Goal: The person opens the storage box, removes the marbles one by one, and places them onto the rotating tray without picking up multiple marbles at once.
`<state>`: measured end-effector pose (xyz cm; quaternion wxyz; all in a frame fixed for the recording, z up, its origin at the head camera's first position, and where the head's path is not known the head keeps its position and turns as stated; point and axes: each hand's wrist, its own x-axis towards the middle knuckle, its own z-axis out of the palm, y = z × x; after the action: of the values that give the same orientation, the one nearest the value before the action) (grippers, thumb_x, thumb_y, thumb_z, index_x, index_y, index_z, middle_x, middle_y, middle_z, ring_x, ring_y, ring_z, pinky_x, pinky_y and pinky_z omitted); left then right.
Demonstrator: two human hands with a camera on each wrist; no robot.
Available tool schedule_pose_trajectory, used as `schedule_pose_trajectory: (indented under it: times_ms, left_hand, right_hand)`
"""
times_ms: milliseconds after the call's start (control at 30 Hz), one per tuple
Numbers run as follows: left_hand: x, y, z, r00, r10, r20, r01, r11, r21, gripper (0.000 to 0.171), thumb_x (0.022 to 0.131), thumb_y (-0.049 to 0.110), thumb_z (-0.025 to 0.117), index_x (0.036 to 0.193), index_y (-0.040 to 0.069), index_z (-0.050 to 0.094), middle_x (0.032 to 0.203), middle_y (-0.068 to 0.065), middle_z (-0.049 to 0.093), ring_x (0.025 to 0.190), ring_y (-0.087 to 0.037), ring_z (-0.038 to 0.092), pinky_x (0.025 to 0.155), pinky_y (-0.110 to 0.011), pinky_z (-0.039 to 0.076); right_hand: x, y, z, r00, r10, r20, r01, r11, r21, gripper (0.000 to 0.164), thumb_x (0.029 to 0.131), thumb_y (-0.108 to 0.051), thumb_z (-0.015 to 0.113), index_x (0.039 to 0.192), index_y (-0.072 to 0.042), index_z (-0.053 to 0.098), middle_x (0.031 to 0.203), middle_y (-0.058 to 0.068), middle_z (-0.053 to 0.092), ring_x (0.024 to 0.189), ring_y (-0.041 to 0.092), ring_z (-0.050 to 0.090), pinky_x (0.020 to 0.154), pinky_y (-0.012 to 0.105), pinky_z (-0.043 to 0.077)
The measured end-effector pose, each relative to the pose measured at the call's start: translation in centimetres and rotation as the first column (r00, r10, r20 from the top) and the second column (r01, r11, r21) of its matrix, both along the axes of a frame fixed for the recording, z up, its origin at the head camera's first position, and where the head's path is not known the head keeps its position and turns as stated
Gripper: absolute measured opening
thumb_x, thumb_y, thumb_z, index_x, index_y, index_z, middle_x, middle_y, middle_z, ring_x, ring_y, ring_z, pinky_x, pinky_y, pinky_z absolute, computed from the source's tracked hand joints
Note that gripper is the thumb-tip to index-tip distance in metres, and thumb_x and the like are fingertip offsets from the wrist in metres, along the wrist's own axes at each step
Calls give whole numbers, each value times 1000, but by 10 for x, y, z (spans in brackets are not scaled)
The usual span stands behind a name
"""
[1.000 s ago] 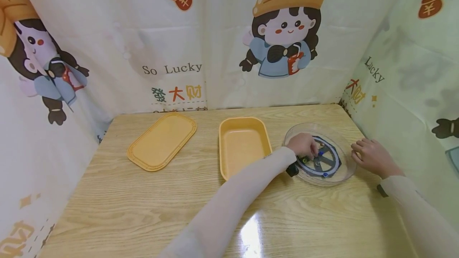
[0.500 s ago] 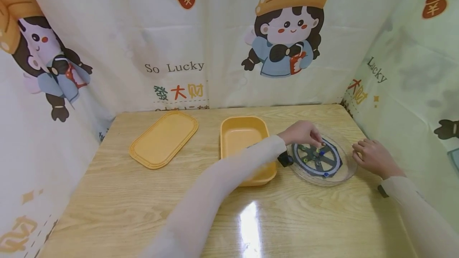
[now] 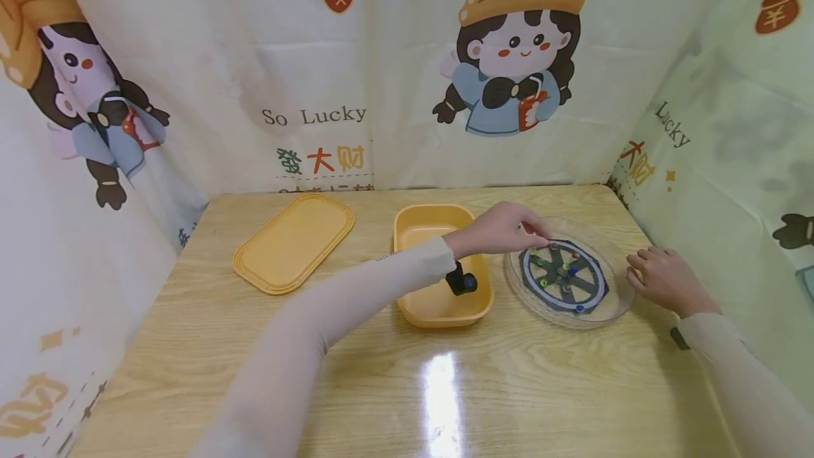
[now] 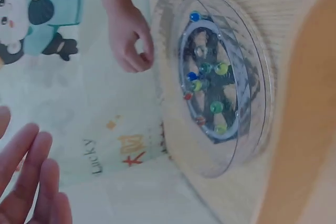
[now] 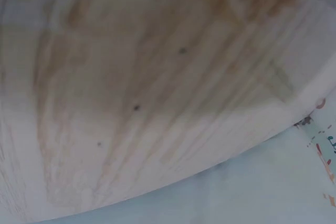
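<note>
A round clear plastic dish (image 3: pixel 575 320) stands at the right of the table. Inside it lies a dark wheel-shaped piece (image 4: pixel 214 77) with a pale ring and spokes. Several glass marbles, among them a blue marble (image 4: pixel 195 16) and a green marble (image 4: pixel 217 107), sit on this piece. My left hand (image 3: pixel 499 228) hovers between the yellow bin (image 3: pixel 439 320) and the dish, fingertips near the dish's rim. Its fingers (image 4: pixel 31 177) are loosely extended, with nothing seen between them. Beside the dish's right side, my right hand (image 3: pixel 670 280) hangs loosely curled, apparently holding nothing.
A flat yellow lid (image 3: pixel 292 242) lies at the left of the wooden table (image 3: pixel 254 373). Printed cloth (image 3: pixel 394 76) hangs behind the table and along both sides. The right wrist view shows mostly blurred tabletop.
My left hand has lifted out of the dish and moved left and back, its fingers loosening. More marbles show on the wheel-shaped piece. My right hand stays in place.
</note>
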<state>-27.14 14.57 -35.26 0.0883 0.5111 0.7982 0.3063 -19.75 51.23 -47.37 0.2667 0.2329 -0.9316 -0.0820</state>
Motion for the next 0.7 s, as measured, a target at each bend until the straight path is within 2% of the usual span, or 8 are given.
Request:
schedule_pose_trajectory:
  times_ms: [100,233,300,367,433,500,567,700]
  left_hand:
    - [3,-23,7,998,53,-22,-51,996,68,24,93,26,58,112,17,70,113,5,69,102,-6,58,88,-19,46]
    - [3,-56,11,988,140,-63,-130,982,137,24,93,19,57,112,14,70,114,2,68,106,-10,60,94,-24,46]
    - [3,-72,11,977,190,-98,-174,973,155,24,92,18,57,111,14,70,111,2,69,104,-11,60,93,-26,46]
    - [3,-87,11,958,242,-153,-217,963,161,23,91,18,58,110,15,71,110,2,69,107,-12,60,95,-27,46]
    - [4,-101,10,933,285,-220,-252,953,166,22,90,20,59,108,16,72,109,2,69,109,-15,59,95,-30,46]
    - [5,-114,9,900,321,-296,-282,944,170,22,90,22,60,107,16,72,110,1,69,112,-17,58,96,-32,47]
    - [5,-127,7,858,353,-372,-313,935,164,25,89,25,60,109,14,70,112,-1,68,112,-19,58,95,-35,48]
    - [3,-152,2,777,408,-479,-401,908,123,36,90,30,59,121,13,63,119,-5,64,114,-22,56,95,-38,47]
  right_hand:
    - [1,-1,2,998,-43,38,42,999,18,10,72,-12,61,75,-3,60,66,10,59,64,31,56,56,49,42]
    - [2,-2,6,994,-82,73,81,996,26,10,72,-12,62,73,-3,57,64,9,56,60,30,53,55,48,41]
    - [2,-2,8,993,-93,79,92,995,26,11,72,-12,62,71,-4,54,61,8,54,57,28,50,53,47,39]
    - [3,-1,9,992,-98,83,97,995,24,13,72,-12,62,70,-5,51,59,6,51,55,27,48,51,45,37]
    - [5,0,10,991,-102,85,100,995,24,14,72,-12,62,70,-6,50,59,6,50,54,26,47,50,44,36]
    - [6,0,10,991,-105,87,104,994,22,15,72,-12,62,69,-6,49,58,5,49,53,25,46,49,43,35]
    - [8,1,10,991,-106,83,105,994,19,15,72,-12,62,70,-5,49,58,5,49,52,25,46,48,43,35]
    - [9,-2,14,990,-116,74,116,993,1,17,71,-13,63,72,-4,49,56,5,47,49,25,45,47,44,33]
